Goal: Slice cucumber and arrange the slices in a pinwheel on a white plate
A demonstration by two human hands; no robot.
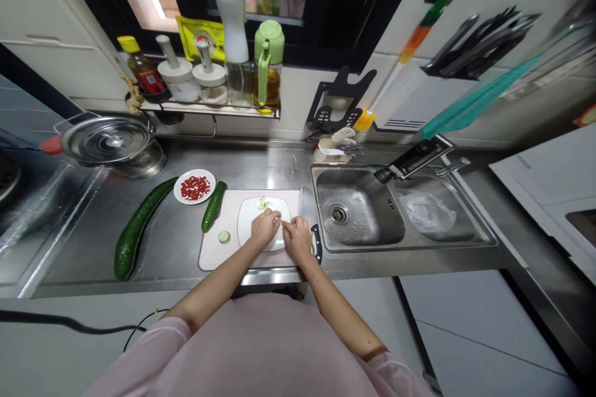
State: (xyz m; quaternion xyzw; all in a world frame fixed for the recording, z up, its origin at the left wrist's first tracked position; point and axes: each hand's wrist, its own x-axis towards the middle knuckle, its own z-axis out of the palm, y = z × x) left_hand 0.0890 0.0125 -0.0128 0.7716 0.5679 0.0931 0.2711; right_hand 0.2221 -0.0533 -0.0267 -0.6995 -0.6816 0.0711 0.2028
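Note:
My left hand (265,227) and my right hand (298,239) meet over a white squarish plate (246,217), both with fingers pinched. Whatever small piece lies between the fingertips is too small to make out. Thin pale-green cucumber slices (264,203) rest near the plate's far edge. Under the plate is a light cutting board (216,257). A round cucumber piece (224,237) sits on the board, left of the plate. Across the board's upper left edge lies a cut length of cucumber (214,206). Beside my right hand shows a knife's black handle (318,244).
A long whole cucumber (137,232) lies at left, near a small plate of red berries (194,187). A lidded steel pot (135,158) stands behind. At right is a double sink (363,205) with a faucet (414,158). A shelf of condiments (209,110) hangs at the back.

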